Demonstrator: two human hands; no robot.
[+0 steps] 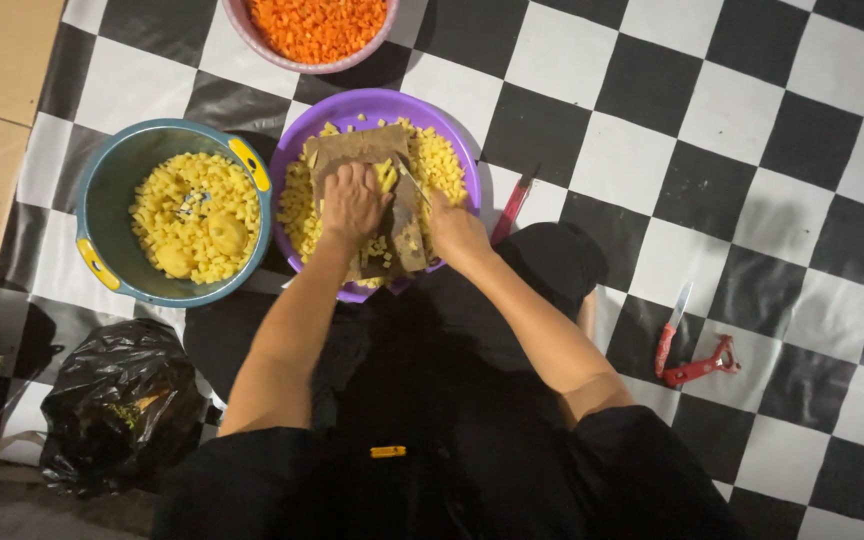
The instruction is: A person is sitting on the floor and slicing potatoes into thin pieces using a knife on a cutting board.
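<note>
Centre of frame, upper half: purple basin [452,130] heaped with yellow diced cubes [442,165], bridged by a brown cutting board [352,150] with long axis running top to bottom. Left hand [352,200] on the board's middle, fingers curled down over a yellow piece, pressing it in place. Right hand [455,232] just right of the board, closed round a knife [414,185] whose blade angles up-left toward the left hand. Left of frame: blue pot [102,200] of cubes. Top: pink bowl [252,35] of orange dice. Lower right: red peeler [702,366] and a red-handled knife [670,335], well apart
</note>
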